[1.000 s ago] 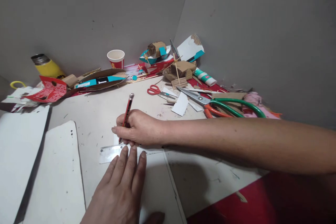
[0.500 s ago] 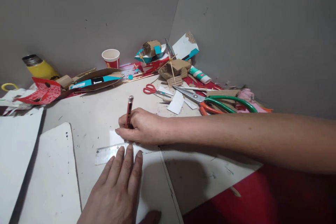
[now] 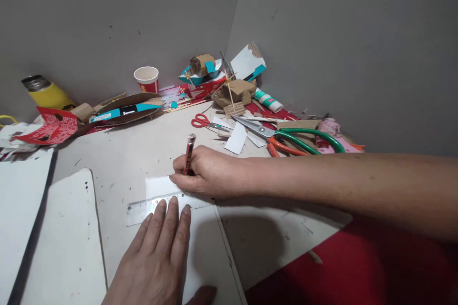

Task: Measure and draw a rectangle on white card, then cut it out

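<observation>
A red and black pencil stands nearly upright in my right hand, whose fingers are closed around it. Its tip is hidden behind the hand, beside the upper edge of a clear ruler. My left hand lies flat with its fingers stretched out, the fingertips pressing on the ruler. Beneath the ruler is a white sheet of card, reaching toward me under my left hand. The ruler tilts slightly, its right end higher and partly covered by my right hand.
Large green and orange-handled shears and small red scissors lie beyond my right arm among paper scraps. Along the wall stand a paper cup, a yellow bottle and cardboard boat-like models. White boards lie at left.
My right hand with the pencil has moved right along the ruler, uncovering more of the white card. My left hand stays on the ruler. The whole view has shifted slightly.
</observation>
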The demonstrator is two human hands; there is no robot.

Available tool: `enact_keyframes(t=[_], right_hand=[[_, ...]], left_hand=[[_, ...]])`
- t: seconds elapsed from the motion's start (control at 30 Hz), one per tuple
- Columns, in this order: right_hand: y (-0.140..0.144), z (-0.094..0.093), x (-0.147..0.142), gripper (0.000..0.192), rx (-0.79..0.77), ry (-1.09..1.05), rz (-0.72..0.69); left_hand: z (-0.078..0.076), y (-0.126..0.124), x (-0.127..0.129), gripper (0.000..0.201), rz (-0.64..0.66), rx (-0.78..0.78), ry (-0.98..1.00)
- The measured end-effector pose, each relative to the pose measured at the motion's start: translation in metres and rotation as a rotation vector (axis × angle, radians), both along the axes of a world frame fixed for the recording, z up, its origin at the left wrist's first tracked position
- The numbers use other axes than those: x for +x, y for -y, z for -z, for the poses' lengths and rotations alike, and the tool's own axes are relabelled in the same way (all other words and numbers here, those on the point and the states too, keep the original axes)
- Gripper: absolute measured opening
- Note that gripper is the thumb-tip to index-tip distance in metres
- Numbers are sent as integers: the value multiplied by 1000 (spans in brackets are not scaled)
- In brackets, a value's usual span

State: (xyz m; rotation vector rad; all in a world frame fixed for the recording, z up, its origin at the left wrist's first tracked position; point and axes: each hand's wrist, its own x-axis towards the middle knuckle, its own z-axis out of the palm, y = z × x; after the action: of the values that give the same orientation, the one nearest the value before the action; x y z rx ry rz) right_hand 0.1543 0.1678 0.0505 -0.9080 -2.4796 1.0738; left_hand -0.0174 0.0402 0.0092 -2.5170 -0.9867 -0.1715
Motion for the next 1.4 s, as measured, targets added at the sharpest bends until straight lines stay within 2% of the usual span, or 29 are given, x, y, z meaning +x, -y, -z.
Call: enact_keyframes(t=[0.47, 0.73, 0.93, 1.03, 1.13, 1.23, 1.3, 1.4], right_hand=[[8, -3, 28, 36, 63, 64, 41], [14, -2, 42, 33, 118, 58, 52], [15, 1, 49, 33, 167, 72, 90], [19, -7, 55, 30, 139, -6, 121], [27, -12, 62, 29, 69, -145, 230], [35, -2, 68, 33, 14, -253, 331], [38, 10, 70, 32, -16, -287, 348], [38, 25, 70, 24, -76, -331, 413]], left_hand=[[-2, -2, 1, 84, -1, -13, -30], [4, 1, -6, 90, -30, -66, -32], [-1, -2, 0, 86, -6, -35, -31], [-3, -4, 2, 86, 0, -15, -23], [-3, -2, 0, 82, 12, -9, -30], [-2, 3, -4, 68, 62, -9, -41], [-1, 6, -6, 59, 108, -1, -33], [1, 8, -7, 57, 128, -7, -32]])
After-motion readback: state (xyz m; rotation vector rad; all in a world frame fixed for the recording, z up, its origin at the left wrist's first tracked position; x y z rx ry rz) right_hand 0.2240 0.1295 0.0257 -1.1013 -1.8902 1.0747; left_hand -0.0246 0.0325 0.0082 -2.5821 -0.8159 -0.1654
